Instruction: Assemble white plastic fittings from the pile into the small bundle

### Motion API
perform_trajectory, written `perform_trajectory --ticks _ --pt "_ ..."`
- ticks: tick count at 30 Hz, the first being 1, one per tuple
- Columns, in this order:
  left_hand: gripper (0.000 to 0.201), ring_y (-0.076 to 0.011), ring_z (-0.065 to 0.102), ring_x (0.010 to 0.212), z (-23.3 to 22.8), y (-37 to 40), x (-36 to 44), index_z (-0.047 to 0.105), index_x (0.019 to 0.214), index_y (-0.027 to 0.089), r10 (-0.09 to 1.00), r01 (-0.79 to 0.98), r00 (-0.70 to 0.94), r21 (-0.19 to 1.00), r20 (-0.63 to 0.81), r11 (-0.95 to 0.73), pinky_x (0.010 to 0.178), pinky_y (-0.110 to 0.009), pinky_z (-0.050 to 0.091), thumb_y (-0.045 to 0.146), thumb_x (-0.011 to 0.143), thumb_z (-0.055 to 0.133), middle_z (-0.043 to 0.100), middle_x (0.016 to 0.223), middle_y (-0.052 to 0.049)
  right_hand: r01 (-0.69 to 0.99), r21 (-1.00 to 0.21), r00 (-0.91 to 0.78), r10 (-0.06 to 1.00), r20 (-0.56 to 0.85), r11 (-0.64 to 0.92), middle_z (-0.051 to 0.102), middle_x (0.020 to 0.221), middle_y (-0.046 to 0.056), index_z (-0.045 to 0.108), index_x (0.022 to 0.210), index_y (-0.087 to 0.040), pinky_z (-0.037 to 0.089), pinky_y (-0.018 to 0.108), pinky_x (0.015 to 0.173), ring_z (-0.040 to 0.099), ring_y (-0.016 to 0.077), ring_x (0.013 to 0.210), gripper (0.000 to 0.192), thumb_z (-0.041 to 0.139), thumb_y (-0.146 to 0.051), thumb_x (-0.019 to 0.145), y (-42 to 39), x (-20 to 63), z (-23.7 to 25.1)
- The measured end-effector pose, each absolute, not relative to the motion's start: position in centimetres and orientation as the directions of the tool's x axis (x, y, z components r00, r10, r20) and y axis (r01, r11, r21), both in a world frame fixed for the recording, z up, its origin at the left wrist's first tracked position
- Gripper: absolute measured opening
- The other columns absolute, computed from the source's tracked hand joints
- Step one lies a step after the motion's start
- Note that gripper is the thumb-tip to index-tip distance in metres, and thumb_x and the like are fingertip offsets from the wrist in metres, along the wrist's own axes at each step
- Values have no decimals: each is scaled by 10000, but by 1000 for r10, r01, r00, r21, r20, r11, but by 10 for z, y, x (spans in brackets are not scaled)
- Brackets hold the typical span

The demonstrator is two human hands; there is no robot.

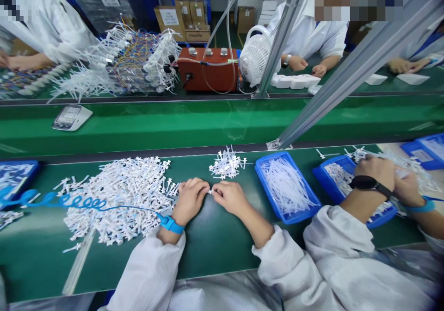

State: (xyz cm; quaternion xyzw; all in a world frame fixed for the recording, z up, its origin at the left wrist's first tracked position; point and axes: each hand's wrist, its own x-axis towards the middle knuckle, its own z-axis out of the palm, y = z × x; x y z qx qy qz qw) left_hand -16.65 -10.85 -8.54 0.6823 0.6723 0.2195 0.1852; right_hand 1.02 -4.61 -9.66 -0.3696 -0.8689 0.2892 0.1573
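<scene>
My left hand (pixel 190 199) and my right hand (pixel 229 197) meet at the fingertips over the green table, pinching one small white plastic part (pixel 210 191) between them. A blue wrist strap (pixel 171 224) with a coiled blue cord (pixel 83 203) sits on my left wrist. To the left lies a big heap of small white plastic parts (pixel 118 200). Just beyond my hands is a smaller pile of white pieces (pixel 227 164). A blue tray of thin white strips (pixel 286 186) stands to the right of my right hand.
A co-worker's hands (pixel 376 172) with a black watch work over another blue tray (pixel 335 174) at right. Beyond a green conveyor (pixel 215 121) sit a white scale (pixel 71 116), wire bundles (pixel 132 61), a red box (pixel 208 70) and a fan (pixel 256 56). Other people work across.
</scene>
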Motion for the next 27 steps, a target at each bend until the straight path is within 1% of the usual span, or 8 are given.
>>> perform_trajectory --ticks 5,8,17,27 --pt "228 -193 539 922 -88 -107 -164 635 934 261 998 875 36 481 46 -54 828 -382 295 320 988 421 638 961 -3 609 -516 -698 716 13 602 600 758 -22 681 872 -222 239 241 614 502 94 661 158 568 -325 911 -47 8 -94" --pt "233 -199 530 923 -89 -107 -163 637 929 255 998 889 28 455 47 -47 817 -380 304 314 988 419 631 968 -12 635 -474 -692 721 2 611 620 803 -8 683 889 -220 247 245 615 522 103 683 177 552 -334 922 -47 8 -94" --pt "229 -205 524 910 -91 -107 -163 643 923 247 998 906 3 422 69 -32 800 -378 323 290 980 425 630 969 -25 658 -441 -678 735 5 610 628 819 -3 666 863 -215 277 242 624 551 109 707 191 523 -319 934 -47 7 -94" --pt "208 -206 517 908 -91 -105 -157 644 917 256 997 933 -19 360 70 -8 805 -388 315 284 976 447 635 958 -14 674 -425 -674 738 -21 604 638 850 4 667 898 -218 298 240 630 569 116 733 200 507 -329 943 -48 6 -91"
